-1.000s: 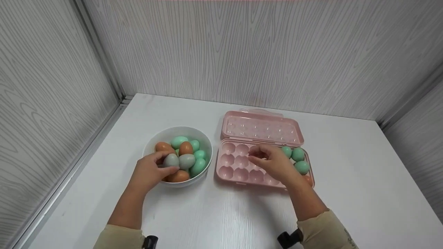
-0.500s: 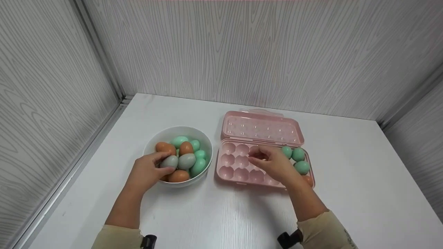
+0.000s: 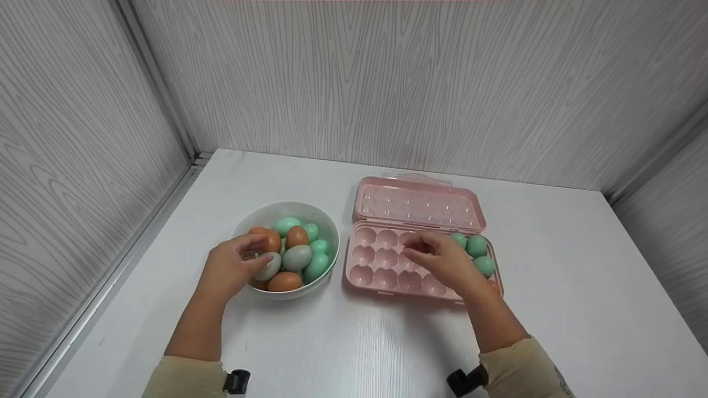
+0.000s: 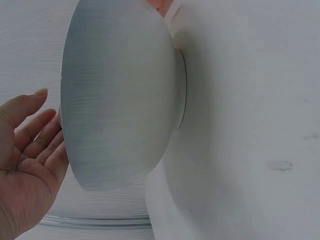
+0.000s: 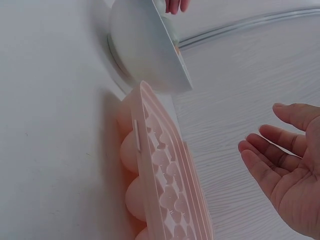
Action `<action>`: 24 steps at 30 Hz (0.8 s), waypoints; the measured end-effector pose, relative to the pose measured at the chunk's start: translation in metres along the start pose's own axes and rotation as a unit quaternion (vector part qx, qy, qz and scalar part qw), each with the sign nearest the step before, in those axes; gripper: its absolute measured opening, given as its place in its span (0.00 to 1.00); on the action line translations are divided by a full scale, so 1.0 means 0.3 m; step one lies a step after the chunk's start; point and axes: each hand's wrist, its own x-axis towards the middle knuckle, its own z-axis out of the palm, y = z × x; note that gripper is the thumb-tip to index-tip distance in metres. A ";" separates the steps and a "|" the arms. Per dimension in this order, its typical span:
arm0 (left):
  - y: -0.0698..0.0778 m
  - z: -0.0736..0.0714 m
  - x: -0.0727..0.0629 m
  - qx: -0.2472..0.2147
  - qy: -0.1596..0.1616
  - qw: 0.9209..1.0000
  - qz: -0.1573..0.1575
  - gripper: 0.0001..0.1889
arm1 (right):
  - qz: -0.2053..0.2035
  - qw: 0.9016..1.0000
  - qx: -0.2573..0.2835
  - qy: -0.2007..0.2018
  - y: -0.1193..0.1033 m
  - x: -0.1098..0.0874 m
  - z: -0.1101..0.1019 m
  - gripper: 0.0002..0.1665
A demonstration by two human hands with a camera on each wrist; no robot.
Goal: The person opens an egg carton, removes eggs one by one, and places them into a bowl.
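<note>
My left hand (image 3: 228,268) hovers over the left side of a white bowl (image 3: 326,213), thumb and fingers apart. Just under the thumb lies a grey egg (image 3: 270,269), partly hidden by it; a second grey egg (image 3: 297,258) lies to its right. In the left wrist view, the fingers reach behind the bowl's rim and no egg shows between them. My right hand (image 3: 442,262), fingers loosely bent and holding nothing, is above the pink egg box (image 3: 381,290). Green eggs (image 3: 477,246) sit in the box's right-hand hollows, with part of a brown egg (image 3: 494,286) at the front corner.
Brown eggs (image 3: 285,282) and mint-green eggs (image 3: 317,267) also fill the bowl. The egg box's lid (image 3: 417,202) lies folded back behind it. Both stand on a white table (image 3: 332,342) enclosed by grey wood-patterned panels (image 3: 354,83).
The left hand has shifted slightly left and its fingers have come off the grey egg, which now sits lower left in the bowl. The right hand has barely moved.
</note>
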 end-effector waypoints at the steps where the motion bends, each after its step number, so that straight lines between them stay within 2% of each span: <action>1: 0.005 0.002 0.001 -0.007 0.002 1.000 0.000 0.26 | 0.002 1.000 0.001 0.001 0.002 -0.001 -0.003 0.12; 10: 0.060 0.036 0.016 -0.070 -0.004 0.997 0.030 0.23 | 0.008 1.000 0.002 0.019 0.021 -0.004 -0.035 0.12; 15: 0.111 0.074 0.032 -0.099 -0.017 0.994 0.052 0.23 | 0.013 1.000 0.003 0.028 0.027 -0.009 -0.060 0.12; 18: 0.147 0.105 0.040 -0.109 -0.024 0.992 0.067 0.22 | 0.034 0.999 0.003 0.043 0.033 -0.014 -0.081 0.12; 21: 0.179 0.142 0.051 -0.121 -0.037 0.989 0.077 0.22 | 0.064 0.996 0.037 0.053 0.050 -0.019 -0.104 0.13; 24: 0.208 0.183 0.062 -0.114 -0.051 0.990 0.071 0.23 | 0.077 0.994 0.053 0.055 0.076 -0.024 -0.132 0.15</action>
